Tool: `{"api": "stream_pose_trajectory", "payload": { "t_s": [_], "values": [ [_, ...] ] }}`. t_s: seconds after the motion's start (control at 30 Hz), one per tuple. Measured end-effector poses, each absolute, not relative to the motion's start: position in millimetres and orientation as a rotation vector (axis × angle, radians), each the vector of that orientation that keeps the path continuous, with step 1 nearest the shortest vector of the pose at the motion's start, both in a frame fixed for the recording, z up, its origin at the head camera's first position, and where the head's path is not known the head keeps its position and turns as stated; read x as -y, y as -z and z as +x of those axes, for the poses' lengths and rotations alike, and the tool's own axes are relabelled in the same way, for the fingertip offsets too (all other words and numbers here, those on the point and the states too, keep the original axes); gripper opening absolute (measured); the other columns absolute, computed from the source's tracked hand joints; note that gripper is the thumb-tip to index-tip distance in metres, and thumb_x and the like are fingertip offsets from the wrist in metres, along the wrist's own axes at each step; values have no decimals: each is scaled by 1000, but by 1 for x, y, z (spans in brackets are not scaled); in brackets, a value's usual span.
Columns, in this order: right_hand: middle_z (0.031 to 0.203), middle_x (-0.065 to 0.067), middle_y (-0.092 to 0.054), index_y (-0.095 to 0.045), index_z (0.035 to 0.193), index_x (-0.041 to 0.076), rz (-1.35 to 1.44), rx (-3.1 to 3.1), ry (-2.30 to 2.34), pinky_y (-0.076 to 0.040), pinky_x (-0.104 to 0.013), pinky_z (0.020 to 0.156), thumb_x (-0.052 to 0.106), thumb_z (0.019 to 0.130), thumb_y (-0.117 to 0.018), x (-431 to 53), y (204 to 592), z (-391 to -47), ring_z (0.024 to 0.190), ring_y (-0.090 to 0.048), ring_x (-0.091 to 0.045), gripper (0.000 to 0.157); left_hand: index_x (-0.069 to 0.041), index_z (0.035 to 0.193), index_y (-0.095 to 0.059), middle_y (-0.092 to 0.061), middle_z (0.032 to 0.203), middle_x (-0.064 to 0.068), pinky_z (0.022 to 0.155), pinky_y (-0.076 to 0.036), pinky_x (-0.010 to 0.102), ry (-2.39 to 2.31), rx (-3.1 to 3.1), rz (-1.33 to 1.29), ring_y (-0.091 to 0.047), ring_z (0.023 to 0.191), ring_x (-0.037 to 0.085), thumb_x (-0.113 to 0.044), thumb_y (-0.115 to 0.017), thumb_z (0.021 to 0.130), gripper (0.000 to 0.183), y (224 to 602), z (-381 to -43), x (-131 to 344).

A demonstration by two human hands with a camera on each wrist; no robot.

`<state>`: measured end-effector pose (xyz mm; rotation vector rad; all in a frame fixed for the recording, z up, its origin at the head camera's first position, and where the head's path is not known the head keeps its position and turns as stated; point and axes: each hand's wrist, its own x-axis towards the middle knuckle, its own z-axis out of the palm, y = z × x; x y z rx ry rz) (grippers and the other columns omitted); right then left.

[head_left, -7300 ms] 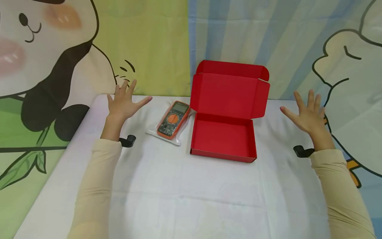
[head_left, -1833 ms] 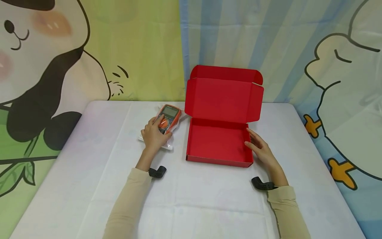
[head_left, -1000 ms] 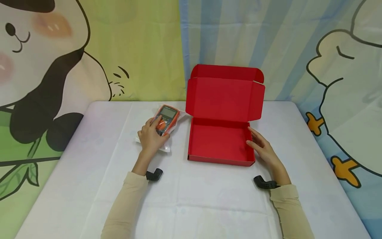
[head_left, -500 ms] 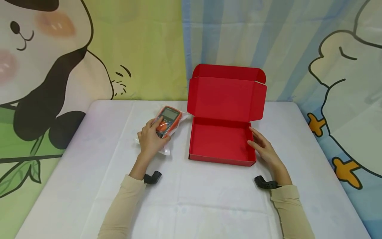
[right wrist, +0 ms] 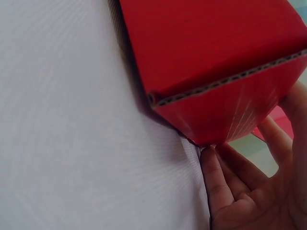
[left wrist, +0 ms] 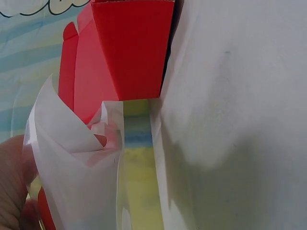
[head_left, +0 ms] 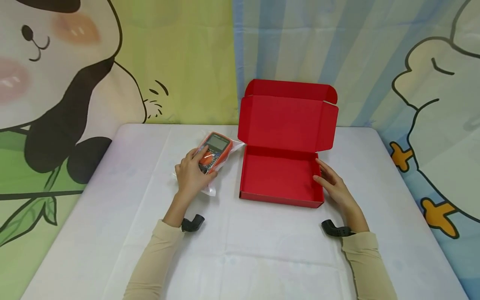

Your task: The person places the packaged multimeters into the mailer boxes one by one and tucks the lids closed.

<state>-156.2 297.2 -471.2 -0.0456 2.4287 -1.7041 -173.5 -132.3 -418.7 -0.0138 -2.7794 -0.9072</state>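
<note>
From my head feed, I see the left hand (head_left: 192, 175) gripping the multimeter (head_left: 216, 151), index finger laid across its face and thumb at its edge. That hand hides the meter's lower end and part of the dial, and I can't tell whether the meter touches the worktop (head_left: 243, 250). It sits in a plastic bag (head_left: 210, 191), left of the red box (head_left: 283, 200); glare blurs the bag's outline, and the markings are too small for me to read.

The right hand (head_left: 336, 189) holds the box's right side wall, thumb over the rim. Only my right wrist feed shows its fingers reaching the wall's lower edge, along with the corrugated cut edge; the palm runs off the frame there.

My left wrist feed gives me the bag's whitish folds and just a strip of orange casing, with the left hand cropped at the frame's edge. The meter's screen shows only from the head.

Farther out, the lid (head_left: 283, 121) stands raised, its outer face hidden. Both sleeves (head_left: 155, 262) leave the head view at the bottom, and the printed panda (head_left: 101, 96) is cut off at the left.
</note>
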Motion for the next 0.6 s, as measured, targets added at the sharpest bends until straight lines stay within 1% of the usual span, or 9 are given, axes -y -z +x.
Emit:
{"api": "stream_pose_trajectory", "payload": {
  "t_s": [0.07,0.13,0.23,0.27,0.37,0.5,0.53,0.6],
  "values": [
    [160,-12,-22,-25,155,31,-60,-2435,1705,-37,-42,110,33,99,-57,-298,472,-157,143,-25,-38,65,-17,143,-51,-45,144,20,85,-32,51,914,2774,-30,-49,121,41,-26,-85,69,82,418,-172,132],
    [160,-13,-22,-25,156,30,-61,-2435,1707,-38,-39,110,32,99,-56,-299,471,-157,143,-25,-38,65,-17,143,-52,-45,144,20,85,-32,51,918,2773,-46,-49,121,42,-26,-86,69,82,417,-170,132],
    [161,-13,-21,-24,156,28,-66,-2428,1716,-40,-30,106,30,99,-57,-298,470,-156,143,-25,-38,66,-18,143,-52,-45,144,19,85,-33,50,920,2780,-58,-49,121,41,-27,-86,69,82,415,-168,131],
    [161,-13,-21,-23,156,28,-67,-2424,1721,-41,-30,105,29,99,-57,-298,469,-156,144,-25,-38,66,-18,143,-52,-45,144,19,85,-33,50,922,2782,-61,-49,121,41,-27,-86,69,82,415,-167,131],
    [161,-11,-21,-23,156,27,-66,-2423,1724,-41,-31,105,28,98,-57,-297,468,-155,144,-24,-38,67,-18,143,-52,-46,144,17,85,-33,50,922,2785,-78,-50,120,40,-28,-85,69,81,412,-164,129],
    [161,-10,-20,-24,156,28,-52,-2416,1723,-37,-44,109,29,98,-57,-296,468,-155,144,-24,-37,67,-19,142,-52,-47,143,17,84,-34,50,921,2783,-113,-52,118,40,-28,-85,69,80,407,-159,127],
    [162,-10,-20,-24,156,28,-53,-2415,1724,-37,-45,109,29,98,-57,-296,468,-155,144,-24,-37,67,-20,142,-52,-48,143,17,84,-35,50,914,2787,-124,-52,117,39,-29,-84,70,80,406,-158,126],
    [161,-11,-20,-24,156,27,-58,-2415,1729,-39,-41,107,28,98,-58,-296,467,-155,144,-24,-38,67,-21,142,-52,-48,142,17,84,-35,50,912,2786,-145,-53,116,39,-30,-84,70,79,404,-156,125]
  ]
}}
